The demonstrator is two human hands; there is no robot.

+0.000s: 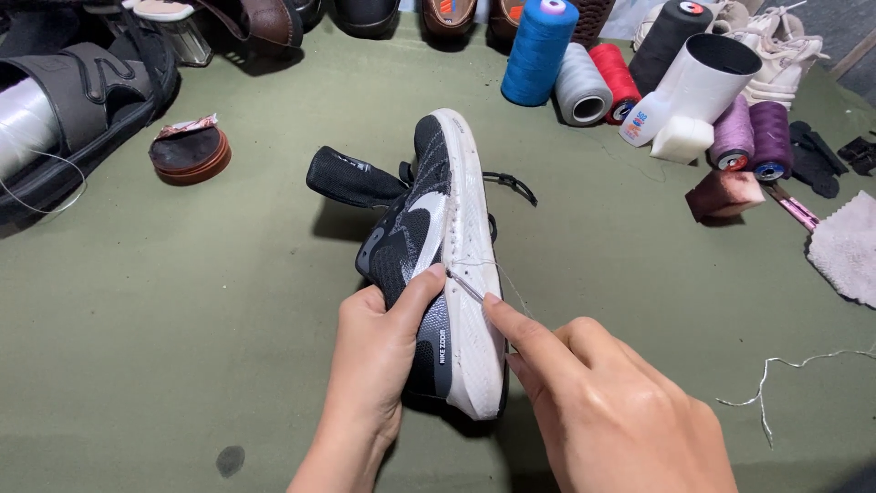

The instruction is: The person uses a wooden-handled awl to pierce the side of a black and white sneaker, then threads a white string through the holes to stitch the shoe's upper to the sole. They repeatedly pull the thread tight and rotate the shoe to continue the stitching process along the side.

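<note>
A black knit running shoe (415, 228) with a white sole (470, 265) lies on its side, sole turned to the right, on an olive-green cloth (182, 319). My left hand (379, 351) grips the shoe's heel, thumb pressed at the seam between upper and sole. My right hand (593, 402) is closed on a thin awl or needle (465, 286) whose tip sits in that seam, forefinger stretched along it. A fine white thread (497, 269) runs from the seam across the sole.
Thread spools stand at the back: blue (538, 50), grey (581, 87), red (616, 80), black (671, 36), purple (753, 137). A white tube (707, 73), a round brown tin (190, 153), sandals (82, 100) at left, a grey rag (849, 246) and loose white string (785, 370) lie around.
</note>
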